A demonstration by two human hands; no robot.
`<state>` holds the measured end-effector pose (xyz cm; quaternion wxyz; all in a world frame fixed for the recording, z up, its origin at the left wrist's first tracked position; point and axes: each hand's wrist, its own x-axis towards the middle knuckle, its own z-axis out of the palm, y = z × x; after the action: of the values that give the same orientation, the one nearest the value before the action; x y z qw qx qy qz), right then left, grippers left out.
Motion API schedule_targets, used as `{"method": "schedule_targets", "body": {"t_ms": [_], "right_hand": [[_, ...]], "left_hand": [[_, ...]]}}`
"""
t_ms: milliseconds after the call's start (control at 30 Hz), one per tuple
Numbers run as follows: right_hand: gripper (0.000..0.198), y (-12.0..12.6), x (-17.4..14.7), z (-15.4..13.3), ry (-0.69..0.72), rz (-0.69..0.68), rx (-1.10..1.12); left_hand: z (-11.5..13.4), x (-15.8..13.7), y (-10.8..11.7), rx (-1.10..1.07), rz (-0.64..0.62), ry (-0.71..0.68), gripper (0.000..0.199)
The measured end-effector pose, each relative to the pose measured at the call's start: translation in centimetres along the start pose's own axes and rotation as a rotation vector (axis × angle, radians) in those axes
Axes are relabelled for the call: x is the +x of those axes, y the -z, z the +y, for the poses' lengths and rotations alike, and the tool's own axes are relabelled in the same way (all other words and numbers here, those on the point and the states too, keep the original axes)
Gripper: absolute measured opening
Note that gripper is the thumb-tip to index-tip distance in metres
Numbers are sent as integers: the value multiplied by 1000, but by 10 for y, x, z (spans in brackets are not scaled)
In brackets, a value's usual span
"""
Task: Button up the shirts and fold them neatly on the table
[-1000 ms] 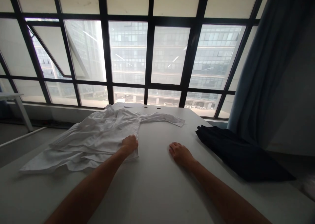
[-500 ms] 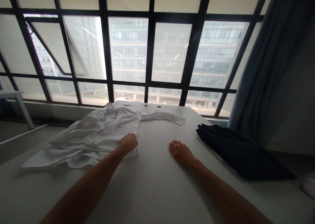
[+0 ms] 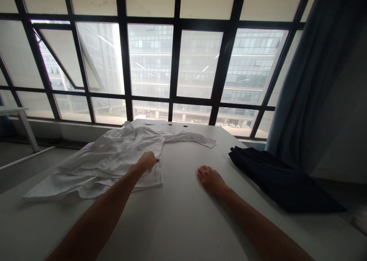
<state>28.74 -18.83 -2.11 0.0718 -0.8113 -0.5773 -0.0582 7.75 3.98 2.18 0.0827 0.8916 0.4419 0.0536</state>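
Note:
A white long-sleeved shirt [image 3: 114,154] lies spread and wrinkled on the left side of the white table [image 3: 177,222]. One sleeve [image 3: 192,136] stretches to the right across the far part of the table. My left hand [image 3: 147,160] is on the shirt near its right edge, fingers curled down against the cloth and thumb pointing right. The fingertips are mostly hidden behind the hand. Palm down, my right hand [image 3: 210,178] rests on the bare tabletop right of the shirt, its fingers loosely extended and holding nothing.
A folded dark navy garment [image 3: 281,180] lies along the table's right side. Two dark round holes are near the far edge. Behind are large framed windows [image 3: 150,62], with a blue-grey curtain [image 3: 295,112] at right. Another white table [image 3: 13,111] stands at far left.
My left hand has shifted slightly up and left over the shirt. The lower right corner of the shirt now lies flatter and more spread out. My right hand stays in place.

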Motion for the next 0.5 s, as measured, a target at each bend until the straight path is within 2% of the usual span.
{"method": "schedule_targets", "body": {"t_ms": [133,167,233,300,367,433,500], "right_hand": [[37,1,1,0,1,0,1],[37,1,1,0,1,-4,0],[37,3,0,-1,2,-7,-1],[38,5,-1,-3,-6,-9,-2],[39,5,-2,-4,-33,-2,-5],[44,2,-2,-2,-95,18,-4],[54,-2,1,2,-165,61,12]], "left_hand": [[25,-24,41,-129,84,-36,24],[34,-35,54,-199,87,-84,23],[54,-61,76,-417,-9,-255,31],[75,-89,91,-569,-192,-486,35],[93,-112,94,-621,-503,-701,32],[107,-128,85,-606,-779,-817,25],[116,-135,68,-590,-1002,-870,25]]}}
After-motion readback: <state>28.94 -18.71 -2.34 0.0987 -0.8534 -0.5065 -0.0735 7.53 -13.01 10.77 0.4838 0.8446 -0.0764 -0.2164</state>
